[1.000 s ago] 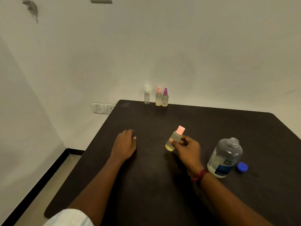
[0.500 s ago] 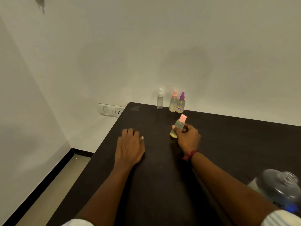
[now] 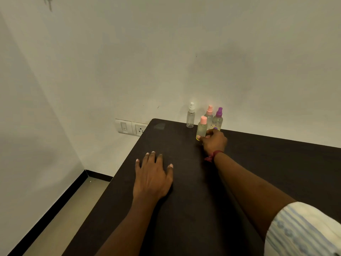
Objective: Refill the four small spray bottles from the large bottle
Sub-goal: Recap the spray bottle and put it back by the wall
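While left hand [image 3: 152, 179] is lying flat on table [image 3: 276, 163], fingers spread, I'm seeing right hand [image 3: 215, 142] pinching upright pink-capped bottle [image 3: 202, 128].

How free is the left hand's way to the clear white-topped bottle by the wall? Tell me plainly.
Probably free. The left hand lies flat and holds nothing, bare table lies between it and the clear bottle, and the right hand with its pink-capped bottle sits off to the side.
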